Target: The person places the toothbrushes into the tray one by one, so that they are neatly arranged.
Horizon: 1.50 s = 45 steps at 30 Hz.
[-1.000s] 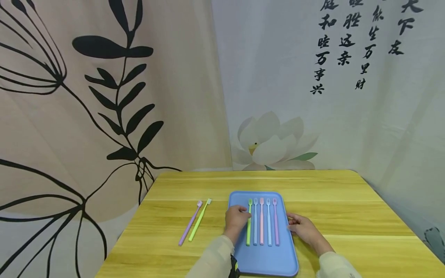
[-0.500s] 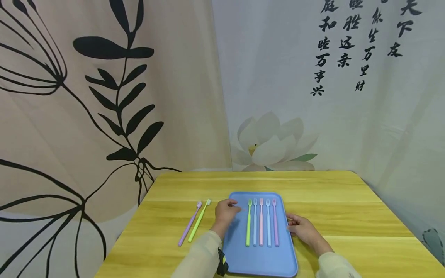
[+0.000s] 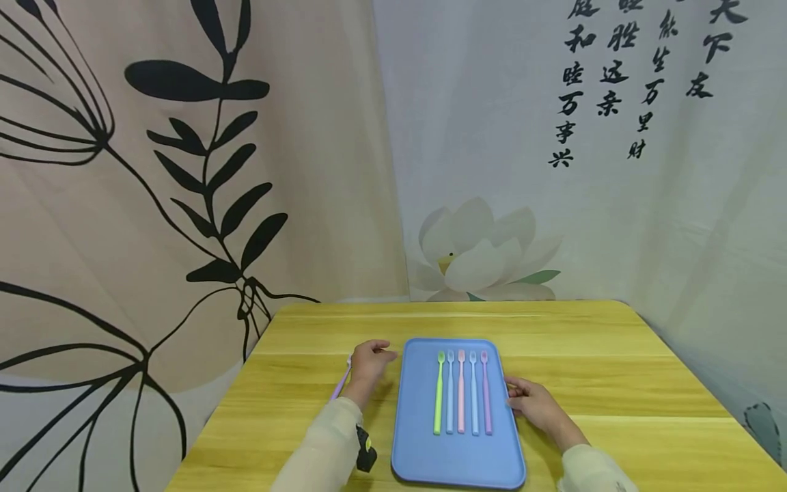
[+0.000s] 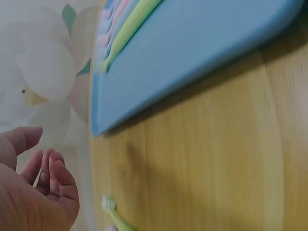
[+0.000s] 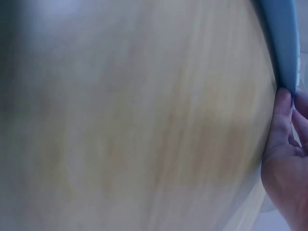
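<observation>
My left hand (image 3: 370, 369) hovers over the table, left of the blue tray (image 3: 458, 461), with its fingers loosely bent and nothing in them. Beneath it a purple toothbrush (image 3: 339, 387) is partly covered by the hand and sleeve. A green toothbrush (image 4: 111, 206) lies there too; the head view hides it, but its bristled head shows in the left wrist view. My right hand (image 3: 536, 404) rests its thumb and fingertips against the tray's right edge. On the tray several toothbrushes lie side by side: green (image 3: 438, 393), blue, pink (image 3: 462, 393), blue and purple (image 3: 486, 393).
The wooden table (image 3: 615, 369) extends to both sides of the tray. Behind it hangs a cloth backdrop (image 3: 332, 171) with plant prints, a lotus and written characters. A black device (image 3: 365, 449) is strapped at the left wrist.
My left hand has moved left, away from the green toothbrush on the tray, past the tray's edge to above the two loose toothbrushes. The right hand stays at the tray's edge.
</observation>
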Available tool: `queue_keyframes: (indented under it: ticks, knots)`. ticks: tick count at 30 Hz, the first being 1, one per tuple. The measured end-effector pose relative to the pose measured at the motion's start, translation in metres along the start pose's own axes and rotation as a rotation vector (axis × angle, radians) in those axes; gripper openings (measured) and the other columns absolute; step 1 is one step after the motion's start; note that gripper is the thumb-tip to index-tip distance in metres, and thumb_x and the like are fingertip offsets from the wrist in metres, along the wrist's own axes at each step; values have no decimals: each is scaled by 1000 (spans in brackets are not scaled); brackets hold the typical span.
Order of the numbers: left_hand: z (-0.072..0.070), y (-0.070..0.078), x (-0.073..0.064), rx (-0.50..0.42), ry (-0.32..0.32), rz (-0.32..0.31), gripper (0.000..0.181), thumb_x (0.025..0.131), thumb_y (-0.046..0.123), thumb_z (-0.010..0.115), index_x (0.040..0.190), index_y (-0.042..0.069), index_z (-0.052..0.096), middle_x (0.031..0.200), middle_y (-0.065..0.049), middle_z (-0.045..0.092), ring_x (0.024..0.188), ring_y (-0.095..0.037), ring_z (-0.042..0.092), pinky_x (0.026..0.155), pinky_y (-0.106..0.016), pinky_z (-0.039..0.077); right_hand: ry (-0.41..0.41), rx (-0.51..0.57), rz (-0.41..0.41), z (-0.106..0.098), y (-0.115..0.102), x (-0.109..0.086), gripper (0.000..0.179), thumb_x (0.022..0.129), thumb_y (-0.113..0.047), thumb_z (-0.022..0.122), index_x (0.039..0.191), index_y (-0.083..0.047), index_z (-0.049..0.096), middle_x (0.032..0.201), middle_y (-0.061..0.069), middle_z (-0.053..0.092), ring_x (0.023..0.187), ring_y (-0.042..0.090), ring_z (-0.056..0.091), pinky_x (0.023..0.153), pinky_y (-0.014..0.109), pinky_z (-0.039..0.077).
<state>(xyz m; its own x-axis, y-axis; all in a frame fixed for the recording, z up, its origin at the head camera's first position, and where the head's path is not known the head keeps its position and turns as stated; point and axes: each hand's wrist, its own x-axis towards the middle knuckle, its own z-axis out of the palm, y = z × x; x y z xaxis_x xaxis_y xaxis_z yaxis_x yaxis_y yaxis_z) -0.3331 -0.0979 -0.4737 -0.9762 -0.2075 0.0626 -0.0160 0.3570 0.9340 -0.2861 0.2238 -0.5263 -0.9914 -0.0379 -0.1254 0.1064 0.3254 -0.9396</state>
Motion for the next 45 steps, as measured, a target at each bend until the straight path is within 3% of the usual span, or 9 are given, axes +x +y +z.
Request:
queue_keyframes:
  ticks: [9, 17, 25, 35, 45]
  knots:
    - [-37, -10, 12, -11, 34, -7, 27, 79, 12, 69, 104, 3, 65, 92, -9, 56, 80, -22, 51, 65, -32, 45, 11, -22, -1, 1, 2, 3, 47, 83, 4, 54, 129, 2, 47, 95, 13, 50, 88, 22, 49, 72, 35, 50]
    - [-60, -18, 16, -60, 51, -58, 30, 78, 12, 71, 106, 4, 64, 94, -10, 55, 86, -25, 52, 77, -39, 47, 15, -16, 4, 0, 2, 3, 47, 82, 4, 54, 129, 2, 47, 94, 12, 50, 87, 22, 49, 72, 35, 50]
    - [-79, -39, 14, 102, 84, -46, 34, 76, 20, 72, 105, 3, 65, 95, -8, 58, 86, -23, 51, 69, -32, 44, 4, 9, 8, 1, 3, 2, 46, 83, 5, 54, 129, 3, 47, 95, 13, 50, 87, 22, 50, 72, 35, 50]
    - [-96, -65, 9, 111, 52, -91, 38, 77, 18, 71, 110, -1, 62, 97, -12, 59, 80, -21, 53, 62, -29, 45, 10, 1, 13, 0, 0, 1, 47, 82, 5, 55, 128, 2, 48, 94, 12, 49, 87, 22, 49, 72, 34, 50]
    - [-99, -78, 2, 87, 10, -84, 36, 76, 7, 69, 107, -7, 62, 90, -12, 60, 74, -20, 54, 61, -30, 46, 9, 1, 12, 1, 1, 1, 47, 82, 6, 55, 128, 4, 47, 94, 13, 50, 87, 22, 50, 72, 34, 50]
